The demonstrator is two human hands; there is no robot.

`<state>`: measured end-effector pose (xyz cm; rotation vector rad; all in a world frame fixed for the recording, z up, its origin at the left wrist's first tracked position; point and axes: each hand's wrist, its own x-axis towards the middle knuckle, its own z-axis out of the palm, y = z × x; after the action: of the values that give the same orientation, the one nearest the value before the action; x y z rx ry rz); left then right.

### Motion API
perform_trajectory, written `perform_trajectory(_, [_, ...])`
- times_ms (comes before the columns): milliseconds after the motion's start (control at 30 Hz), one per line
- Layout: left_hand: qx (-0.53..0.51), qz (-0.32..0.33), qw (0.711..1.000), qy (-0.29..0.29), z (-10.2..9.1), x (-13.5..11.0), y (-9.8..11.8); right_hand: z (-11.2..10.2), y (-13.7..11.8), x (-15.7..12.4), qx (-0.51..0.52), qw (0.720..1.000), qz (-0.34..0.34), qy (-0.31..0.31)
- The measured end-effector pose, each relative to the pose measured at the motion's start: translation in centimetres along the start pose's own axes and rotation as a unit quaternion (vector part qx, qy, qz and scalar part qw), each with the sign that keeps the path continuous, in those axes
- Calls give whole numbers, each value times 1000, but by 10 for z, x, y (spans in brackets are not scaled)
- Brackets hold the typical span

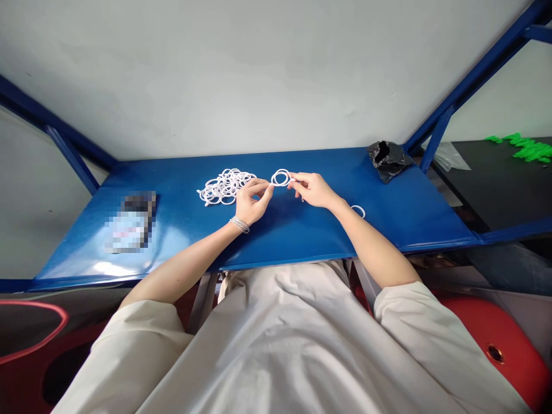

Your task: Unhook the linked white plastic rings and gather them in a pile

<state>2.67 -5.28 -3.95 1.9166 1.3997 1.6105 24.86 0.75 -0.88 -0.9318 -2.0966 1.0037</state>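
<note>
Two thin white rings (281,184) overlap between my hands, above the middle of the blue tabletop. My left hand (250,202) pinches their left side between thumb and forefinger. On the opposite side, the fingertips of my right hand (314,188) are closed on the rings. A loose pile of white rings (224,185), some with small tabs, lies just behind and left of my left hand. One more white ring (362,209) rests on the table by my right forearm, which partly covers it.
The blue tabletop (302,236) meets a pale wall at the back. A blurred-out flat object (129,227) lies at left. A crumpled black plastic bag (389,162) sits back right. Bright green pieces (532,149) lie on a dark side surface, above a red seat (491,328).
</note>
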Motion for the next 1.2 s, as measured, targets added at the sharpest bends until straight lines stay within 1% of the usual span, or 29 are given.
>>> perform_trajectory(167, [-29,-12,999,-26,1,-2,-3,5,8,2,85,995,7,45])
perform_trajectory(367, [-35,-10,999,-35,2,-3,-7,1,7,6,163,983,25,80])
perform_trajectory(500, [-48,-25,998,-41,1,-2,-7,-1,1,6,174,979,29,100])
perform_trajectory(733, [-71,-51,995,-54,1,-1,1,-4,-7,7,187,971,57,136])
perform_trajectory(833, [-79,-56,993,-64,0,-1,3,-6,-8,7,203,967,62,139])
perform_trajectory(933, [-108,-66,990,-59,-1,-1,3,-7,-8,7,214,966,60,132])
perform_trajectory(1000, [-156,-99,981,-63,-1,0,2,-7,-6,7,218,966,58,128])
perform_trajectory(1133, [-269,-195,939,-93,-1,4,4,-5,-4,8,226,965,60,121])
perform_trajectory(1200, [-297,-225,923,-93,-1,6,6,-5,-5,7,227,965,62,115])
